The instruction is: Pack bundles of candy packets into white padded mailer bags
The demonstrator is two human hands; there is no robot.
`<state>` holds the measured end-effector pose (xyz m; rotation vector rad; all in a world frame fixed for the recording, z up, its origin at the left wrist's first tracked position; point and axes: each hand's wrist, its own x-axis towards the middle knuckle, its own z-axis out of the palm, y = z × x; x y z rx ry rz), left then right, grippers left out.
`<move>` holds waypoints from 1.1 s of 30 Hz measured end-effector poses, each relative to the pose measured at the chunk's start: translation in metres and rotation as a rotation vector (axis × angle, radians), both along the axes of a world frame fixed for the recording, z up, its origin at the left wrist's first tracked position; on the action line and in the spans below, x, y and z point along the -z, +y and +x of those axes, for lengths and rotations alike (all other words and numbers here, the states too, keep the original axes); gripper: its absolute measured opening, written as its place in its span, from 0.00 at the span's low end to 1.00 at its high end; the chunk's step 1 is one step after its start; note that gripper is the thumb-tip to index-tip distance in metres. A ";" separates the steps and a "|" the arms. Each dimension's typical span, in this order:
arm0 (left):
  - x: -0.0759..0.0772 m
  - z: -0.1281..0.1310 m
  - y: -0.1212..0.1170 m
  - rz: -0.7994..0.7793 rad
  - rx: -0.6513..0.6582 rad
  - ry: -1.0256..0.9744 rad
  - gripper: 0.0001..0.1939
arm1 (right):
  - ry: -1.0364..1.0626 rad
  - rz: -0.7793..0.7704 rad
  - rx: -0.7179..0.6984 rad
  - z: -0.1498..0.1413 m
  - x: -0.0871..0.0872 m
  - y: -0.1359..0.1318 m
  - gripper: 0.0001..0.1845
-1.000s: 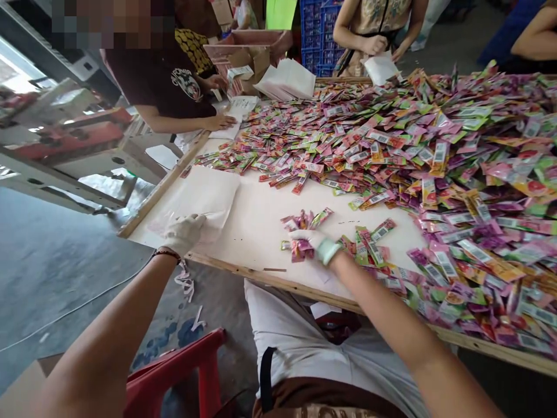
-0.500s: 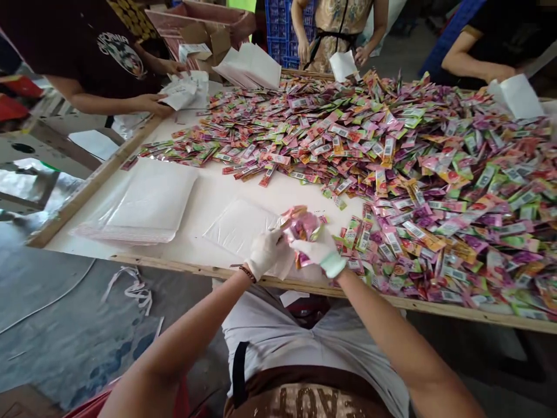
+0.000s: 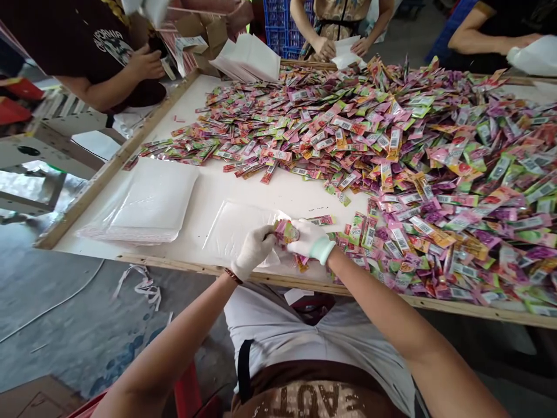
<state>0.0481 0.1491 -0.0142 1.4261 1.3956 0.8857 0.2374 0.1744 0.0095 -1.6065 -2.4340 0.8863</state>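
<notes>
Both my hands wear white gloves and meet above the near table edge. My right hand (image 3: 310,239) is closed round a small bunch of colourful stick sachets (image 3: 286,231), pink, green and orange. My left hand (image 3: 256,249) pinches the left end of that bunch. Under and behind the left hand lies a white padded mailer bag (image 3: 230,226), flat on the table. A single sachet (image 3: 321,220) rests just beyond my right hand. To the right, a large heap of loose sachets (image 3: 391,191) spreads over the table.
A stack of white mailer bags (image 3: 150,200) lies at the left. More bags (image 3: 248,58) and a cardboard box (image 3: 211,43) are at the back. Wooden rims (image 3: 117,162) edge the table (image 3: 243,188). Three other people work around it, one holding a white bag (image 3: 347,53).
The bunch of sachets shows smaller and lies more tightly in my hands, which have shifted slightly. At the far left, the person's white papers have been raised; the people opposite moved their bags.
</notes>
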 end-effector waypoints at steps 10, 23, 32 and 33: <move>-0.024 0.031 -0.001 0.234 -0.179 0.366 0.11 | -0.318 0.088 0.022 -0.031 -0.008 -0.019 0.31; -0.033 0.014 0.013 -0.080 -0.083 0.009 0.10 | -0.222 0.256 -0.061 -0.022 0.011 -0.022 0.28; -0.023 0.031 0.004 0.347 -0.039 0.801 0.15 | -0.121 0.163 -0.034 -0.028 0.004 -0.012 0.26; -0.020 0.029 0.002 0.356 -0.030 0.824 0.15 | -0.030 0.186 -0.038 -0.021 0.008 -0.016 0.27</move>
